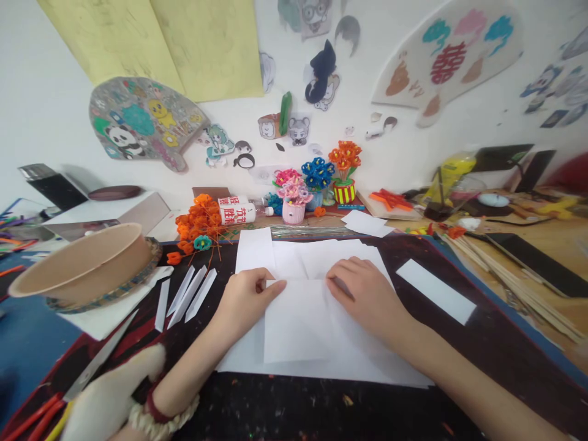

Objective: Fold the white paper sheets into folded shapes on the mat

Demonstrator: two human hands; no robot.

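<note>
A small white sheet of paper (296, 324) lies over larger white sheets (381, 361) in the middle of the black mat. At its upper left corner, my left hand (250, 300) grips the edge between thumb and curled fingers. My right hand (365, 291) holds the upper right corner, fingers bent over and the thumb partly hidden. Another white piece (254, 248) sits behind my left hand. Several narrow folded paper strips (190, 294) rest on the left, and a cut paper rectangle (436, 291) is on the right.
Scissors (98, 361) lie at the lower left, beside a round tan basin (87, 260). Orange craft flowers (197, 220), bottles (236, 211) and flower pots (294, 211) line the back. To the right are thin wooden sticks (509, 288) and a dark phone-like slab (537, 263).
</note>
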